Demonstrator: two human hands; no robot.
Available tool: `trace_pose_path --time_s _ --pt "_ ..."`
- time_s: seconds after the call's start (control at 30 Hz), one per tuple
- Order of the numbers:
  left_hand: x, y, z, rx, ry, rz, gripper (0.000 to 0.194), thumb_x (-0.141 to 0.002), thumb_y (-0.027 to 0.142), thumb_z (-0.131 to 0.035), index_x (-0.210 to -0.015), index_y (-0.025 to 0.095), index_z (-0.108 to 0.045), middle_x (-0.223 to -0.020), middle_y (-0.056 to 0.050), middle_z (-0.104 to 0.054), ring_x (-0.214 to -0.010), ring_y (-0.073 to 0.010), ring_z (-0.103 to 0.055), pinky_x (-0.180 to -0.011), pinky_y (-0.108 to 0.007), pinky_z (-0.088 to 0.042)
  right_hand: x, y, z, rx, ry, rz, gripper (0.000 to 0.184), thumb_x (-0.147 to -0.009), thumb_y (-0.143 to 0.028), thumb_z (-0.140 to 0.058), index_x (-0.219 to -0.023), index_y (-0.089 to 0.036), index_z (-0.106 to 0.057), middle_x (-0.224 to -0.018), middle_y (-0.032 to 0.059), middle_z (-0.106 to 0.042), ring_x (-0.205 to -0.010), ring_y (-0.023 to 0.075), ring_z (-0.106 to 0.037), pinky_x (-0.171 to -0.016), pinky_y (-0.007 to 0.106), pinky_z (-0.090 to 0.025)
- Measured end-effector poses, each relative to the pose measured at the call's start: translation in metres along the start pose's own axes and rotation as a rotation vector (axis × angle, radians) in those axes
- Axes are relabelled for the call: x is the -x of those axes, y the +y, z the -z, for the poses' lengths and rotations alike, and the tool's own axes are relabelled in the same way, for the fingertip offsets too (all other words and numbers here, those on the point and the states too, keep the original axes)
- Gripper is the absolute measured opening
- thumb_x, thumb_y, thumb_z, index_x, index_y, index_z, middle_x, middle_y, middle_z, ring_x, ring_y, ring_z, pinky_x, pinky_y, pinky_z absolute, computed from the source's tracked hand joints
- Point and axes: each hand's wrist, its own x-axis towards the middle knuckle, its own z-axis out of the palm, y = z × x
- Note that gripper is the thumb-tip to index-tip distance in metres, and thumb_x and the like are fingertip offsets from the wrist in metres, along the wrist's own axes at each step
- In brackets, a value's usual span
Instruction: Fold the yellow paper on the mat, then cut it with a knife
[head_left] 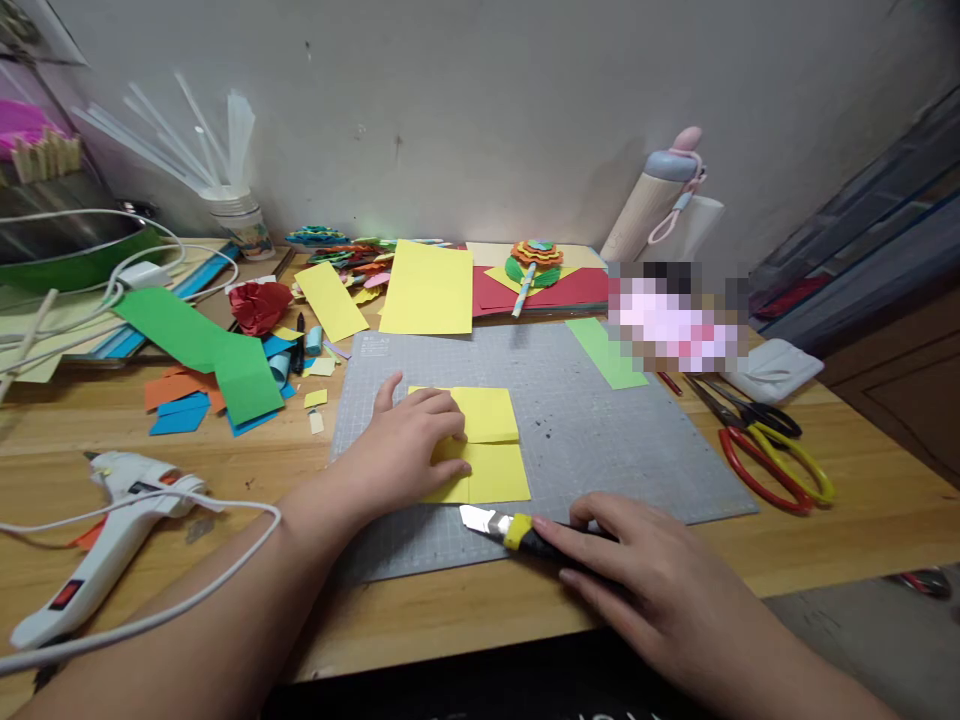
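My left hand (420,440) lies on a square of yellow paper (491,418) on the grey cutting mat (600,450). Its fingers are slightly curled, the thumb and index apart, pressing the sheet flat and hiding its left part. Crease or cut lines run across and down the yellow square. In my right hand (637,570) is a utility knife (536,540) with a yellow band near its blade. The blade points left, just below the paper's near edge. Most of the handle is covered by my fingers.
A white glue gun (112,540) with its cord lies at left. Green paper strips (187,335) and coloured scraps are behind it. Red- and yellow-handled scissors (772,460) rest at right. A paper flower (536,265), yellow card (429,288) and a tumbler (649,200) stand or lie towards the wall.
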Motion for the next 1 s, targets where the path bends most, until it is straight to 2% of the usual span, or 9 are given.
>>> trace_pose_path --time_s 0.13,0.37,0.6,0.7,0.8,0.9,1.0 --pt "-0.001 0.0 -0.002 0.0 0.007 0.01 0.019 -0.076 0.034 -0.072 -0.085 0.025 -0.058 -0.101 0.002 -0.061 -0.112 -0.0228 -0.052 -0.108 -0.06 -0.002 0.003 -0.005 -0.005 0.052 0.038 0.035 0.039 -0.092 -0.022 -0.047 -0.13 -0.026 -0.053 -0.097 0.0103 -0.061 -0.079 0.0235 -0.06 -0.064 0.039 -0.052" --pt "-0.001 0.004 0.0 -0.04 0.011 -0.002 0.017 -0.078 0.035 -0.069 -0.085 0.024 -0.058 -0.097 0.002 -0.061 -0.109 -0.0221 -0.053 -0.109 -0.059 -0.002 0.006 -0.016 -0.008 -0.032 -0.082 0.051 0.049 -0.088 -0.017 -0.045 -0.136 -0.023 -0.047 -0.099 0.0098 -0.061 -0.078 0.0208 -0.063 -0.064 0.034 -0.055" --pt "0.001 0.009 0.007 -0.176 0.038 -0.022 0.015 -0.083 0.037 -0.061 -0.079 0.023 -0.058 -0.086 0.001 -0.061 -0.107 -0.0238 -0.052 -0.11 -0.056 -0.002 0.013 -0.009 0.001 -0.101 -0.013 -0.005 0.054 -0.087 -0.016 -0.049 -0.139 -0.028 -0.046 -0.101 0.0074 -0.064 -0.075 0.0169 -0.065 -0.065 0.028 -0.055" --pt "0.001 0.009 0.007 -0.189 0.04 -0.005 0.017 -0.081 0.039 -0.064 -0.082 0.023 -0.059 -0.085 0.001 -0.061 -0.103 -0.0251 -0.052 -0.108 -0.055 -0.007 0.018 -0.002 0.009 -0.1 -0.025 -0.012 0.052 -0.087 -0.016 -0.05 -0.137 -0.029 -0.047 -0.103 0.0069 -0.064 -0.078 0.0169 -0.066 -0.065 0.027 -0.056" --pt "-0.001 0.009 0.001 -0.11 0.029 0.047 0.024 -0.077 0.043 -0.068 -0.083 0.023 -0.058 -0.087 0.0 -0.062 -0.098 -0.0251 -0.051 -0.104 -0.052 -0.017 0.02 0.005 0.014 -0.058 -0.051 0.002 0.05 -0.087 -0.017 -0.05 -0.135 -0.03 -0.05 -0.105 0.0071 -0.064 -0.079 0.0181 -0.067 -0.065 0.03 -0.057" --pt "-0.004 0.01 -0.008 -0.061 0.044 0.122 0.03 -0.074 0.047 -0.07 -0.083 0.023 -0.054 -0.089 0.0 -0.062 -0.095 -0.025 -0.051 -0.095 -0.049 -0.026 0.02 0.009 0.013 -0.047 -0.08 0.021 0.049 -0.087 -0.016 -0.05 -0.134 -0.03 -0.051 -0.106 0.0077 -0.063 -0.082 0.019 -0.067 -0.068 0.032 -0.057" --pt "-0.006 0.01 -0.014 -0.046 0.059 0.168 0.033 -0.072 0.048 -0.07 -0.081 0.022 -0.051 -0.089 0.0 -0.062 -0.094 -0.0258 -0.05 -0.09 -0.048 -0.027 0.02 0.009 0.009 -0.054 -0.079 0.022 0.047 -0.088 -0.017 -0.049 -0.133 -0.027 -0.052 -0.106 0.0092 -0.063 -0.084 0.0202 -0.066 -0.07 0.034 -0.056"
